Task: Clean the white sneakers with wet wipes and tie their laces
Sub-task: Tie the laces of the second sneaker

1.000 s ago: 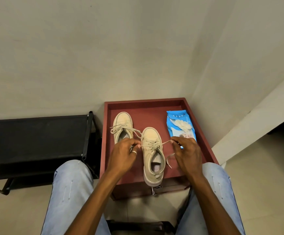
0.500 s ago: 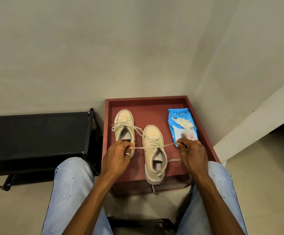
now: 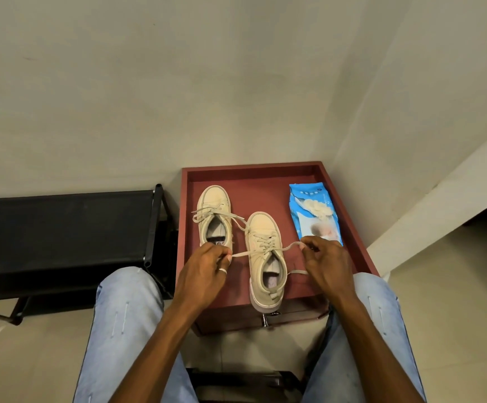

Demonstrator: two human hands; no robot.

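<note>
Two off-white sneakers stand on a dark red tray-topped table point(image 3: 253, 177). The near sneaker point(image 3: 265, 257) sits in the middle, toe pointing away from me. The far sneaker point(image 3: 214, 218) lies to its left with a tied bow. My left hand point(image 3: 204, 271) pinches the left end of the near sneaker's lace point(image 3: 253, 252). My right hand point(image 3: 326, 263) pinches the right end. The lace is stretched taut sideways between both hands across the tongue. A blue wet wipes pack point(image 3: 314, 216) lies flat at the right, just beyond my right hand.
A black fabric shoe rack point(image 3: 62, 228) stands to the left of the table. Walls close in behind and to the right. My knees in light blue jeans flank the table's front edge, where a small metal latch point(image 3: 265, 319) hangs.
My hands have drawn apart sideways, pulling the near sneaker's lace ends outward until the lace runs straight and taut. The sneakers and the wipes pack stay where they were.
</note>
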